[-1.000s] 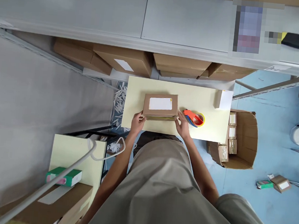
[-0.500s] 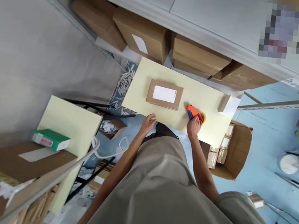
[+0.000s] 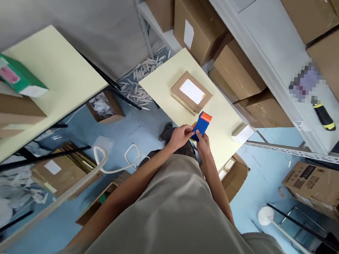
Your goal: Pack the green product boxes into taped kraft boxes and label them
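My right hand (image 3: 203, 143) grips a blue and orange tape dispenser (image 3: 202, 127) over the near edge of the pale yellow table (image 3: 216, 141). The fingers of my left hand (image 3: 182, 136) are closed at the dispenser's left side, where a bit of yellow roll shows; exactly what they pinch is partly hidden. Beyond the dispenser, a closed brown cardboard box (image 3: 190, 92) with a white label lies on the table, apart from both hands.
A white box (image 3: 243, 133) stands at the table's right end, above an open carton (image 3: 235, 177). Brown boxes (image 3: 197, 24) fill the shelf behind. A second table (image 3: 70, 69) with a green box (image 3: 15, 74) is at left, near a whitish bent tube (image 3: 99, 158).
My right hand has lifted the tape dispenser from the table and turned it. My left hand has come across to it. The camera view has rotated.
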A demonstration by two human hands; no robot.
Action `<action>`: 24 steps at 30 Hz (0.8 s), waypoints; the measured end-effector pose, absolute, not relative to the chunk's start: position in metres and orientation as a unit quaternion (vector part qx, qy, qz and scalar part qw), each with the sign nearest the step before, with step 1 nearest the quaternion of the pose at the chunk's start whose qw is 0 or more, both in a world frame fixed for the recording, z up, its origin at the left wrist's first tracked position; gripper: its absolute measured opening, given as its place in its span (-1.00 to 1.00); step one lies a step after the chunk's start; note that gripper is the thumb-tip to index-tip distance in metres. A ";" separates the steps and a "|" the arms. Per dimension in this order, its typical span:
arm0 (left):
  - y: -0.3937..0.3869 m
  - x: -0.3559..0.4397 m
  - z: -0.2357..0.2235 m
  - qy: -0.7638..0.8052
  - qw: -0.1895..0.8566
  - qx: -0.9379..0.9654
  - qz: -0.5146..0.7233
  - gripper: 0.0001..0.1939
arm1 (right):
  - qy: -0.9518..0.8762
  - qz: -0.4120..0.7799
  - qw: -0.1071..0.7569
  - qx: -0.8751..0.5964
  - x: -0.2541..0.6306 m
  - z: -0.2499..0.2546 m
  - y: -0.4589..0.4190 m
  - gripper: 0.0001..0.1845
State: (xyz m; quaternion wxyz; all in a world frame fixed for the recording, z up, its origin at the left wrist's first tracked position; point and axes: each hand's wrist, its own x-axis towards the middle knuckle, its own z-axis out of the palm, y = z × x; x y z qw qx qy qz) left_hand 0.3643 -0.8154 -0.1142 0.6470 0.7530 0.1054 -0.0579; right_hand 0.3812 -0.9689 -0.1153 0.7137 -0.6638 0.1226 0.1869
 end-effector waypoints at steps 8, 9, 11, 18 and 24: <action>-0.808 0.348 -0.110 0.132 0.685 0.710 -0.095 -0.54 | 0.088 0.277 0.691 -0.661 0.367 -0.097 -0.993 -0.40; -0.804 0.349 -0.109 0.161 0.684 0.705 -0.091 -0.46 | 0.077 0.298 0.677 -0.668 0.365 -0.096 -0.997 -0.38; -0.795 0.351 -0.108 0.214 0.677 0.699 -0.082 -0.37 | 0.046 0.342 0.640 -0.687 0.363 -0.096 -1.008 -0.36; -0.786 0.343 -0.109 0.189 0.694 0.666 -0.199 -0.33 | -0.100 0.420 0.456 -0.778 0.364 -0.098 -1.052 -0.40; -0.792 0.321 -0.110 0.192 0.746 0.592 -0.238 -0.30 | -0.163 0.470 0.401 -0.769 0.377 -0.087 -1.069 -0.44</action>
